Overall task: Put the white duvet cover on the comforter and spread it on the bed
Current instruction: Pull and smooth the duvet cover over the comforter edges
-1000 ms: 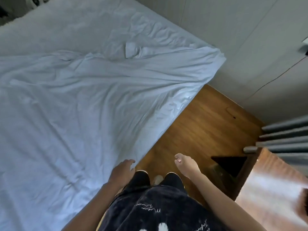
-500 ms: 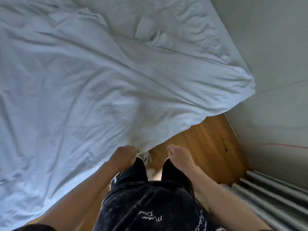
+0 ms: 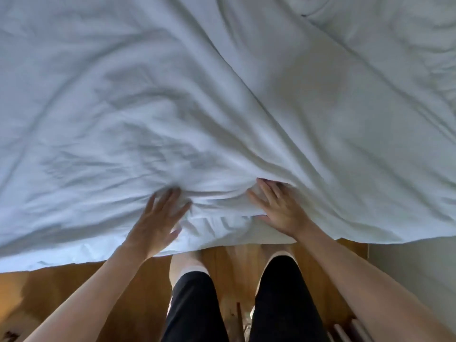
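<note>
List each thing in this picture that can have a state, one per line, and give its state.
Duvet cover: spread over the bed, creased, bunched between the hands, near edge hanging over the floor.
Left hand: fingers spread, flat on the cover near its edge.
Right hand: fingers straight, pressing the cover, fingertips under a fold.
Floor: wooden, partly covered by the hanging edge.

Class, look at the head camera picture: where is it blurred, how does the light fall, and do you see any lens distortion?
Head view: left hand fingertips smeared by motion; right hand sharper; soft light on the duvet, bluish at left, warmer at right, shadows in its folds; wide-angle lens bows the duvet's near edge.
</note>
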`<state>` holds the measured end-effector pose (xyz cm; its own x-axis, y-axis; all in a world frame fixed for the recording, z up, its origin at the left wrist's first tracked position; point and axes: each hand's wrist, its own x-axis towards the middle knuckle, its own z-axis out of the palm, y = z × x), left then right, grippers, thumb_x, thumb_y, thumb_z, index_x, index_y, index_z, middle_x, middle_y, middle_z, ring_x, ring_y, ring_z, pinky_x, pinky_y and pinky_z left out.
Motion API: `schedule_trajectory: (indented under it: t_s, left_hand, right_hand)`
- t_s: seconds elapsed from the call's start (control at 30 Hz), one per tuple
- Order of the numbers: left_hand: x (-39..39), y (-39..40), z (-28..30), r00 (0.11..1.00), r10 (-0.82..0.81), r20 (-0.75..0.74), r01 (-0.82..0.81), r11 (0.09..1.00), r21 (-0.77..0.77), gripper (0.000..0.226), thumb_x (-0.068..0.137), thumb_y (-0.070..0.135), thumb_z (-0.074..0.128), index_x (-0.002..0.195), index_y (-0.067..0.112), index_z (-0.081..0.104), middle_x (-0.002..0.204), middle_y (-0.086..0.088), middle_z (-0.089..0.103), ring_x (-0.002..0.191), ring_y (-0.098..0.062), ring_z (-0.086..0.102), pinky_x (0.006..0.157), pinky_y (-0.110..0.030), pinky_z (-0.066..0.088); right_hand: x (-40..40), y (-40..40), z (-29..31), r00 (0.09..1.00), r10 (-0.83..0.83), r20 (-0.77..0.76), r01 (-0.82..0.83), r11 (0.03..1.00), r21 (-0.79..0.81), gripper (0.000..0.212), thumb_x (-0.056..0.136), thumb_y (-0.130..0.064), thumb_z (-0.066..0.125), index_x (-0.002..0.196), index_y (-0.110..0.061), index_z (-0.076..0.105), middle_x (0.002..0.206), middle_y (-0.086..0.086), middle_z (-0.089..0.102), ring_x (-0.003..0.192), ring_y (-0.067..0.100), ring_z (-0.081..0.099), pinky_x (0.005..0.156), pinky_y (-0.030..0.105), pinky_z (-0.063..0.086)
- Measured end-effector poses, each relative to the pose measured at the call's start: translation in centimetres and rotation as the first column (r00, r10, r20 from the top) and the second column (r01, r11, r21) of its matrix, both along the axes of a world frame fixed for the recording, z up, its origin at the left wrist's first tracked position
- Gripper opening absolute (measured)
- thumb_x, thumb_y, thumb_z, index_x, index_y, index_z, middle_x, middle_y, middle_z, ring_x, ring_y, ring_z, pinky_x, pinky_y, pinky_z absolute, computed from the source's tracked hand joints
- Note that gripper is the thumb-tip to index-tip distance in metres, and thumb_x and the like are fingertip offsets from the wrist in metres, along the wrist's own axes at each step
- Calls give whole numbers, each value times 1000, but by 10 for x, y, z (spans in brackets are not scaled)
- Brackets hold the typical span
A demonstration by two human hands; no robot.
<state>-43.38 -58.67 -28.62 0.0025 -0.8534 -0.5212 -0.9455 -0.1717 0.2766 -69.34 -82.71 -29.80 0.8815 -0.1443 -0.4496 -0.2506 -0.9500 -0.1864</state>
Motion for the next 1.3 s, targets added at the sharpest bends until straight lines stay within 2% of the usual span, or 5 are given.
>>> schedule_trajectory:
  t_s: [0.5, 0.7, 0.9, 1.07, 1.3]
  left_hand:
    - [-9, -15, -1, 995, 82, -65, -98, 942, -320, 43, 54, -9, 38, 89, 13, 49, 64, -6, 58, 47, -27, 56, 35, -25, 36]
    - [-42, 26, 15, 951, -113, -288, 104, 993, -49, 49, 49, 3, 75, 95, 17, 70, 69, 6, 61, 58, -14, 62, 46, -26, 51]
    - [-43, 58, 11, 959, -61, -277, 47, 997, -59, 32, 82, 18, 41, 96, 15, 69, 80, 2, 64, 64, -16, 62, 52, -28, 53]
    - [5, 103, 1, 991, 122, 50, -103, 954, -281, 29, 85, 25, 53, 97, 3, 68, 93, -12, 65, 82, -29, 61, 70, -38, 51]
    - [52, 158, -13, 920, 236, 312, -141, 944, -299, 33, 88, 21, 59, 116, 4, 61, 110, -16, 63, 106, -36, 60, 102, -48, 43]
  right_hand:
    - [-26, -25, 13, 942, 53, 331, -142, 957, 252, 32, 64, 8, 33, 76, -9, 58, 64, 5, 55, 50, 22, 51, 42, 25, 38]
    - [-57, 7, 10, 951, 295, -97, -227, 874, 428, 23, 61, -2, 46, 76, -15, 57, 65, -2, 52, 53, 14, 50, 43, 27, 43]
    - [-41, 23, 10, 714, 514, -476, -230, 814, 533, 34, 80, -16, 47, 112, -15, 57, 111, 5, 61, 99, 25, 59, 82, 38, 49]
    - [-19, 42, 5, 958, 282, -52, -227, 856, 465, 18, 84, -18, 42, 81, -17, 59, 72, -5, 56, 62, 12, 56, 51, 24, 46]
    - [56, 126, -9, 928, 119, 353, -265, 878, 398, 17, 82, -14, 62, 98, -11, 66, 91, 3, 62, 75, 18, 59, 56, 33, 53]
